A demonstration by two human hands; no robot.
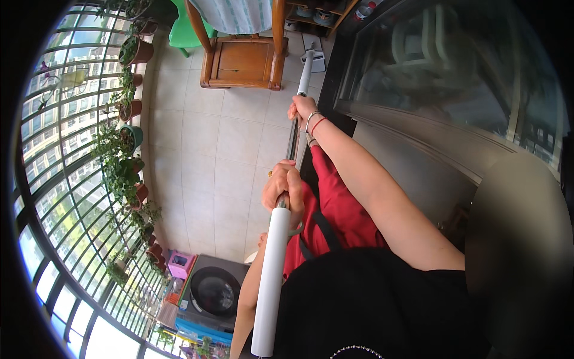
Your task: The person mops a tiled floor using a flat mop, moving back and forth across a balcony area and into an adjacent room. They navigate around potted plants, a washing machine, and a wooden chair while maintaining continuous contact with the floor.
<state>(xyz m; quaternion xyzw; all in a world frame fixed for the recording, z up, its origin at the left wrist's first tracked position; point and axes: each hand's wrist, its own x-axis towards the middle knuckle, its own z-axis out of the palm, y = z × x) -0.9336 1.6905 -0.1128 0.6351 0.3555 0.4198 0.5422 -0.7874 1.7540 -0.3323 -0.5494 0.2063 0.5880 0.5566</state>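
I find the right hand (305, 109) with its fingers wrapped round the mop (292, 140), the left hand (281, 186) likewise, nearer the body. The mop's head (313, 62) rests on the tiled floor (197, 143) between wooden chair (244, 63) and dark door frame (336, 75), close to both. Open tiles extend leftward to the potted plants (136, 51). Any print on the red-capped bottle (364, 10) is too small for me to read.

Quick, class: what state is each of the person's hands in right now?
Left hand: closed, holding the long pole just past its white grip.
Right hand: closed, holding the same pole farther along.
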